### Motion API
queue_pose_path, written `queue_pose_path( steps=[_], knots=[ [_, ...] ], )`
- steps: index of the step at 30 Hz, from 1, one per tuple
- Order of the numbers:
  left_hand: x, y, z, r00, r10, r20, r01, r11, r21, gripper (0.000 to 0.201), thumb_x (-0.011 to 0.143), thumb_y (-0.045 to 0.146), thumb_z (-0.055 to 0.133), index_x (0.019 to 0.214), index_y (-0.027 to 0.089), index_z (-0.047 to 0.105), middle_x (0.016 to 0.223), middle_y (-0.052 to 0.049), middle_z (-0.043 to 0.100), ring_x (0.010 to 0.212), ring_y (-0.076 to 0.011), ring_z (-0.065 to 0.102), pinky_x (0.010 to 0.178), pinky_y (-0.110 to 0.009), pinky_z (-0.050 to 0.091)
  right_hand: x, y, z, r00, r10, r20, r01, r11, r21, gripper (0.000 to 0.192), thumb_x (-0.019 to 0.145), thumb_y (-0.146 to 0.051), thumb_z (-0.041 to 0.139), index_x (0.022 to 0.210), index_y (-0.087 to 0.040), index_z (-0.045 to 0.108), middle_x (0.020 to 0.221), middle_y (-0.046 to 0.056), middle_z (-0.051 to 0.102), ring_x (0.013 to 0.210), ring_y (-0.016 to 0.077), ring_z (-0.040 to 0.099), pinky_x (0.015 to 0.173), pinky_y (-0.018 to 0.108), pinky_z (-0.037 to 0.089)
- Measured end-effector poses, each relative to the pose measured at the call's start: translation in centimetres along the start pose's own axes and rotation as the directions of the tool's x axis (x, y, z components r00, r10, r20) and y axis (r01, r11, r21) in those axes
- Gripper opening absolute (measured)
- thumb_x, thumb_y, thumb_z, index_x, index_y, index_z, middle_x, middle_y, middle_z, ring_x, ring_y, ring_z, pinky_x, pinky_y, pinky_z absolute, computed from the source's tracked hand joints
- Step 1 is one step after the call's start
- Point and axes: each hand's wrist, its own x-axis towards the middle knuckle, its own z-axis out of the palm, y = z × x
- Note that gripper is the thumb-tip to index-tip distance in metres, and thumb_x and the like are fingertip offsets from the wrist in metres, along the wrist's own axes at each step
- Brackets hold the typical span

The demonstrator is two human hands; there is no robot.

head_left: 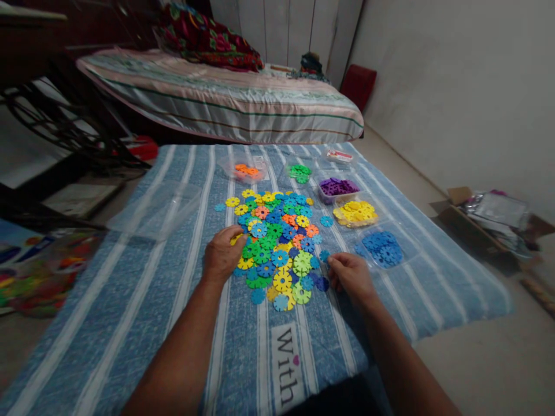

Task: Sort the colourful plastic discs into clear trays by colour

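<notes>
A pile of notched plastic discs point(274, 230) in yellow, green, blue and orange lies in the middle of the cloth. At its left edge, my left hand point(222, 252) is closed with a yellow notched disc point(236, 238) at its fingertips. On the other side of the pile, my right hand point(352, 276) pinches a blue notched disc point(324, 255) between thumb and fingers. Beyond that hand stand clear tubs of blue discs point(384, 248), yellow discs point(356, 212) and purple discs point(338, 187). Farther back are tubs with green discs point(299, 172) and orange discs point(247, 171).
A blue-and-white striped cloth point(143, 289) covers the table. A clear plastic bag or lid point(156, 211) lies at the left, and a small clear box point(339, 156) at the back right. Behind stands a bed point(225, 104); a cardboard box point(489, 231) sits on the floor at right.
</notes>
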Motion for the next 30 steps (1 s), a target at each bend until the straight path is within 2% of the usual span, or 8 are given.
queue_pose_path(
  steps=[6, 15, 25, 30],
  knots=[
    [-0.12, 0.01, 0.01, 1.0, -0.001, -0.004, 0.001, 1.0, 0.001, 0.024, 0.078, 0.034, 0.054, 0.09, 0.021, 0.069, 0.106, -0.005, 0.072, 0.103, -0.0218, 0.064, 0.098, -0.033, 0.047, 0.47, 0.26, 0.06, 1.0, 0.0, -0.009, -0.001, 0.999, -0.052, 0.029, 0.07, -0.043, 0.064, 0.079, -0.015, 0.063, 0.048, -0.004, 0.055, 0.032, 0.0094, 0.049, 0.026, 0.016, 0.032],
    [-0.21, 0.32, -0.03, 1.0, 0.007, 0.003, -0.007, 1.0, -0.021, 0.023, 0.078, 0.033, 0.053, 0.088, 0.02, 0.069, 0.105, -0.005, 0.072, 0.101, -0.0217, 0.064, 0.097, -0.034, 0.048, 0.16, 0.25, 0.14, 0.997, -0.018, -0.072, 0.013, 0.998, -0.061, 0.038, 0.069, -0.043, 0.063, 0.094, -0.014, 0.06, 0.048, -0.005, 0.057, 0.031, 0.0112, 0.051, 0.026, 0.017, 0.033],
    [-0.38, 0.65, -0.23, 1.0, 0.002, 0.019, -0.001, 0.999, -0.037, 0.024, 0.079, 0.033, 0.051, 0.09, 0.021, 0.068, 0.105, -0.006, 0.072, 0.102, -0.0213, 0.064, 0.097, -0.033, 0.047, -0.21, -0.22, 0.15, 0.996, -0.042, -0.078, 0.034, 0.995, -0.098, 0.05, 0.07, -0.043, 0.06, 0.109, -0.012, 0.055, 0.05, -0.005, 0.057, 0.032, 0.0128, 0.051, 0.028, 0.02, 0.035],
    [-0.42, 0.59, -0.15, 1.0, 0.018, 0.017, -0.017, 0.999, -0.037, 0.025, 0.08, 0.034, 0.051, 0.089, 0.02, 0.068, 0.103, -0.006, 0.072, 0.1, -0.0214, 0.064, 0.096, -0.032, 0.047, -0.22, -0.02, 0.18, 0.994, -0.086, -0.06, 0.076, 0.985, -0.153, 0.045, 0.072, -0.042, 0.057, 0.106, -0.012, 0.057, 0.051, -0.004, 0.057, 0.033, 0.0133, 0.051, 0.03, 0.021, 0.036]
  ],
)
